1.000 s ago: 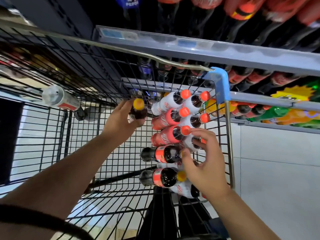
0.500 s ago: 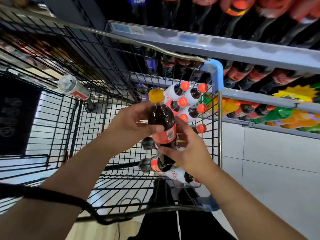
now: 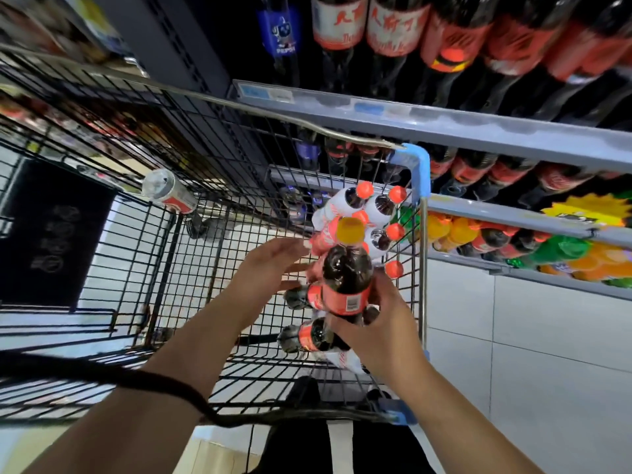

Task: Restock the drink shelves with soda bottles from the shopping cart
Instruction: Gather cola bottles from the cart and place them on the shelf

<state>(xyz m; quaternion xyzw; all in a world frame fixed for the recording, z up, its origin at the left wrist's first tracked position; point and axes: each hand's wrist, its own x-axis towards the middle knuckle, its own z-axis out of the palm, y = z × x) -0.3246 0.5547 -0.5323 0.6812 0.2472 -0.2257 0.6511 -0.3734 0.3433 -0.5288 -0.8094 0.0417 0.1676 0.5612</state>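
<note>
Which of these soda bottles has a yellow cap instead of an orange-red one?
The dark cola bottle gripped in the right hand, above the shopping cart. Its yellow cap stands out; the bottles still piled in the cart show orange-red caps.

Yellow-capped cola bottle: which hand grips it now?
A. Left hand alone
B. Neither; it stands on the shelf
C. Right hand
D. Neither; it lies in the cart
C: the right hand wraps the yellow-capped cola bottle at its label, while the left hand is open beside it.
</note>
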